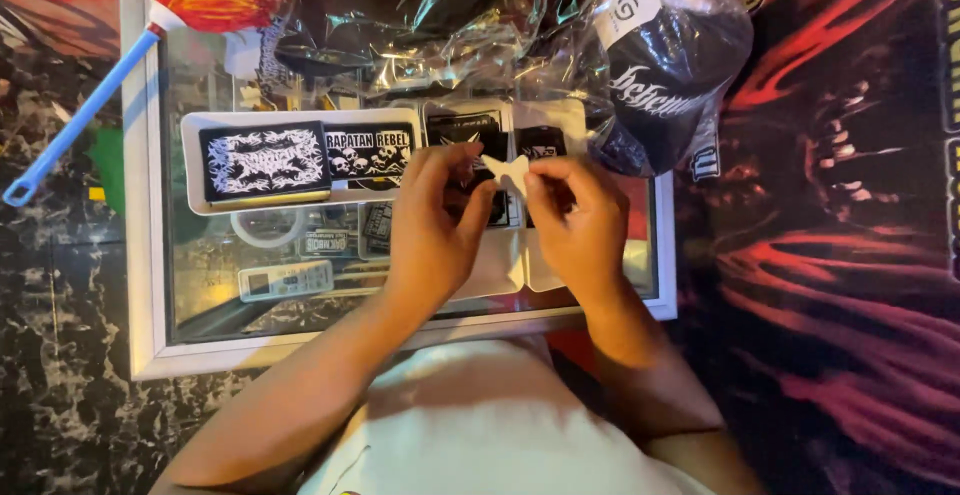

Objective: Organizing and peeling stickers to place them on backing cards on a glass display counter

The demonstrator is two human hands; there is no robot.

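a small white butterfly-shaped paper piece (pixel 507 170) is pinched between both hands at the centre of the frame, just above a row of black embroidered patches with white lettering (pixel 265 161). the left hand (pixel 437 227) closes its fingertips narrowly on the piece's left edge, the right hand (pixel 577 217) on its right edge, both holding it clear of the glass-topped display bench with a pale frame (pixel 143 255). handled well, the thin piece would likely call for a light grip at the corners and a slow, even pull, since paper this slight could tear or crease. toward the upper right sits a black cap in a clear plastic bag (pixel 663 65); at the upper left lies a red and yellow duster with a blue handle (pixel 150 30).
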